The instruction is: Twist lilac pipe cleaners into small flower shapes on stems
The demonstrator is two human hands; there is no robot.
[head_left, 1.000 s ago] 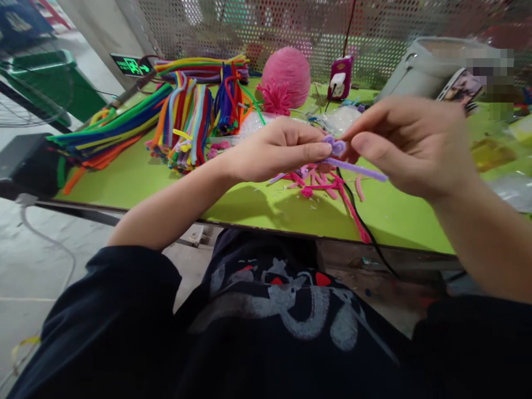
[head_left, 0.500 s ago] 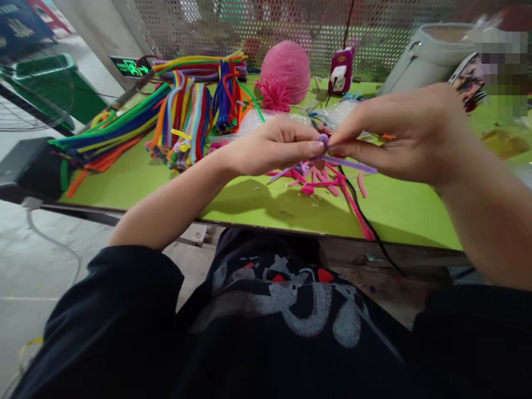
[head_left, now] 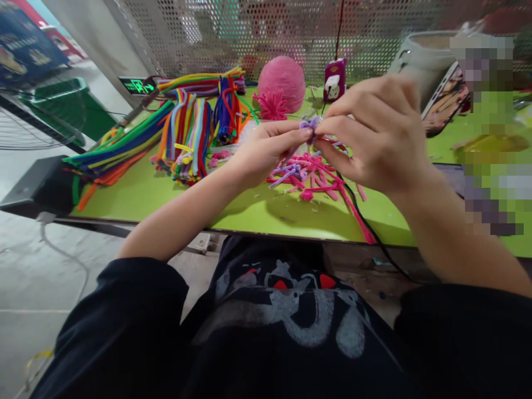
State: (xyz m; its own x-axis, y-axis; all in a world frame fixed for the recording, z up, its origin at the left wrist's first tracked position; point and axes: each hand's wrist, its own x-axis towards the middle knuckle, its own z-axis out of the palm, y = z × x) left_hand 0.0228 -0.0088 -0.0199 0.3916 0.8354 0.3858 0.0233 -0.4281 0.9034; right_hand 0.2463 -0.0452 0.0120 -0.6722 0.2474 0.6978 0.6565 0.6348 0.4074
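Observation:
Between my two hands, above the green table (head_left: pixel 286 219), is a small looped purple pipe cleaner (head_left: pixel 306 126). My left hand (head_left: pixel 272 145) pinches it between thumb and fingers. My right hand (head_left: pixel 368 133) has its fingertips closed at the other side of the same piece and is slightly blurred. Below them lies a scatter of pink pipe cleaner pieces (head_left: pixel 320 177), with a few short purple pieces (head_left: pixel 291 173) among them.
Bundles of coloured pipe cleaners (head_left: pixel 187 133) lie on the left. A pink yarn ball (head_left: pixel 282 83) and a purple power socket (head_left: pixel 334 80) stand at the back. A black cable (head_left: pixel 353 199) runs over the front edge. A grey container (head_left: pixel 428 61) is at back right.
The straight purple tail under my right hand no longer shows, and the purple piece now has visible loops. My right hand has shifted left and turned, with its fingers more curled.

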